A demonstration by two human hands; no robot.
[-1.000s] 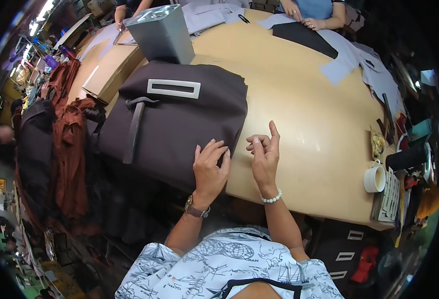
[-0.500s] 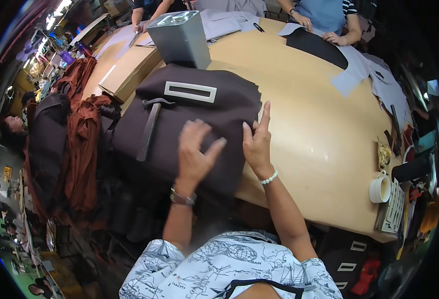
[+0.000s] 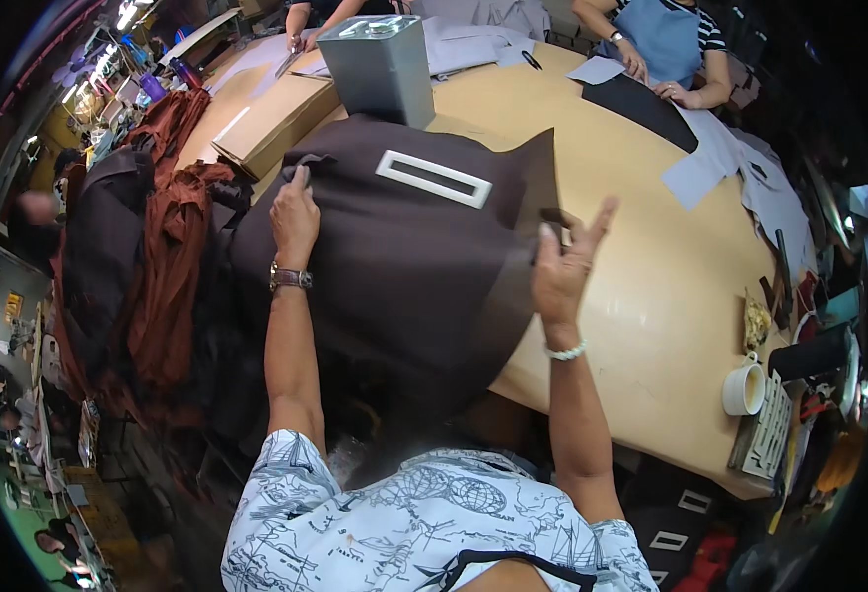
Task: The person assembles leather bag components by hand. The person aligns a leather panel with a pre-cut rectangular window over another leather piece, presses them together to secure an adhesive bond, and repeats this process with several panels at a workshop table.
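Note:
Dark brown, leather-like sheets (image 3: 395, 257) lie over the near left part of the table, the top one bowed up along its right side. A white rectangular frame with a long slot (image 3: 434, 180) sits on this sheet and tilts with it. My left hand (image 3: 294, 222) is closed around a hammer at the sheet's left; its dark head (image 3: 314, 160) shows past my fingers, its handle is hidden. With thumb and fingers, my right hand (image 3: 564, 271) pinches the sheet's raised right edge, other fingers stretched out and slightly blurred.
Beyond the sheets stand a grey metal can (image 3: 380, 74) and a long cardboard box (image 3: 276, 123). Reddish-brown cloth (image 3: 173, 266) hangs at the left. At the right edge stands a white mug (image 3: 743, 388). Two people's hands work pieces across the table (image 3: 641, 212).
My left hand has moved up and left from above the sheet onto the hammer. My right hand has shifted right, lifting the sheet's edge, and the white frame has tilted with it.

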